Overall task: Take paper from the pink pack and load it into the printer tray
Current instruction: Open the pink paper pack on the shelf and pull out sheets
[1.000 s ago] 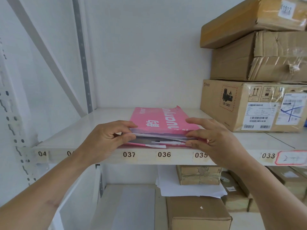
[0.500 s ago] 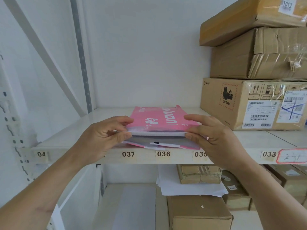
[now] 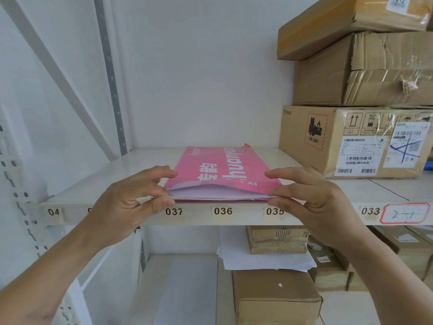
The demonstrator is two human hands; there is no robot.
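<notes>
The pink pack [image 3: 218, 170] of A4 paper lies flat on the white shelf [image 3: 98, 184], its open end facing me. A white paper stack [image 3: 218, 192] shows in the open mouth. My left hand [image 3: 126, 202] pinches the pack's near left corner, thumb at the paper edge and fingers curled above it. At the near right corner, my right hand [image 3: 311, 202] grips the same way, thumb below and fingers on top. No printer tray is in view.
Stacked cardboard boxes [image 3: 356, 141] fill the shelf's right side, close to the pack. Number labels [image 3: 222, 211] run along the shelf's front edge. Below the shelf are more boxes [image 3: 276, 299] and loose white sheets [image 3: 262, 256]. A slanted metal brace [image 3: 58, 73] crosses the left.
The pack's raised front end has come down flat on the shelf, and the dark flap beneath it no longer shows. Both hands stay at its near corners.
</notes>
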